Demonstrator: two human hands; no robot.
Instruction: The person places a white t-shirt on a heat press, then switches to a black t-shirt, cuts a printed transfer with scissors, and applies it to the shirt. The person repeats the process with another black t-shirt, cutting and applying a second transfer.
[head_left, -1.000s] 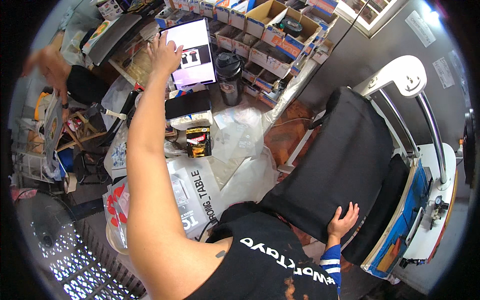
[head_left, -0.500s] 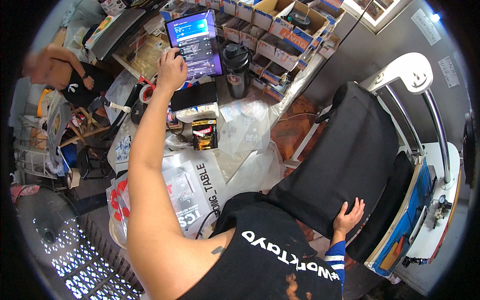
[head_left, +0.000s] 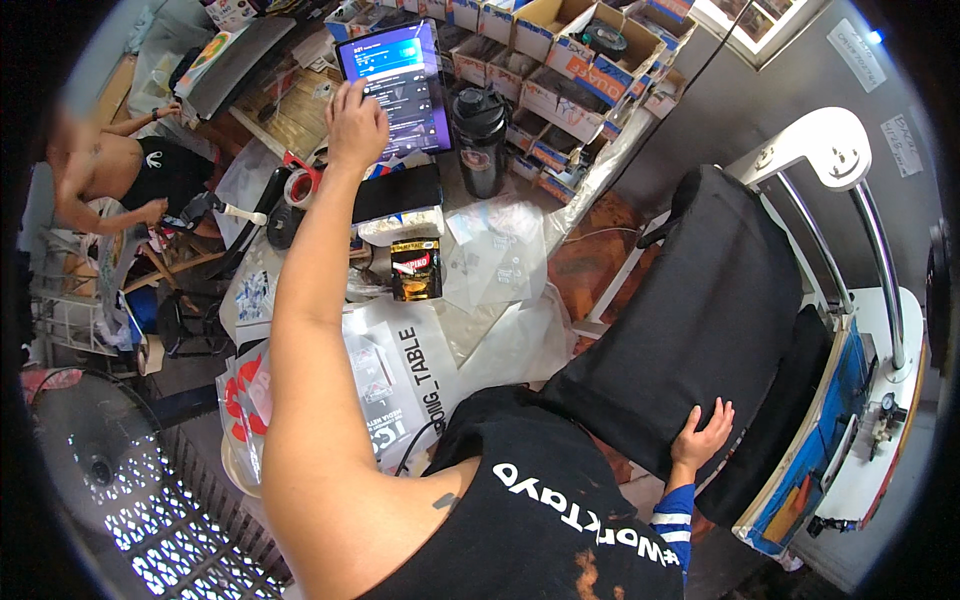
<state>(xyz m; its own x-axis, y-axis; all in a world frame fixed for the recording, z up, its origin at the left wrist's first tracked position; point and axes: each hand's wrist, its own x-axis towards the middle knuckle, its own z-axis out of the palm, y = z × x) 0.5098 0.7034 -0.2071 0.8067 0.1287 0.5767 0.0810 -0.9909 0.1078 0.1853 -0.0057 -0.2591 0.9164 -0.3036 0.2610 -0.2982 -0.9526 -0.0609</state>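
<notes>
My left arm reaches over the cluttered table to a tablet (head_left: 418, 110) with a bright blue and dark screen, where my left hand (head_left: 355, 128) rests its bent, parted fingers. Beside the tablet stands a black lidded tumbler (head_left: 482, 150); below it lie a dark phone-like slab (head_left: 398, 195) and a black-and-gold pouch (head_left: 416, 272). My right hand (head_left: 700, 438), out of a blue striped sleeve, lies with fingers spread on the black fabric-covered pad (head_left: 680, 300) at my right.
Cardboard bins (head_left: 560, 100) line the back of the table. A white machine arm with chrome posts (head_left: 800, 150) stands at the right. A co-worker (head_left: 105, 165) sits at the left. A fan (head_left: 95, 430) and perforated crate (head_left: 170, 530) fill the lower left.
The tablet screen went from a picture of shirts to a dark list with a blue panel. My left hand moved down, then slightly up and rightward. The co-worker changed posture.
</notes>
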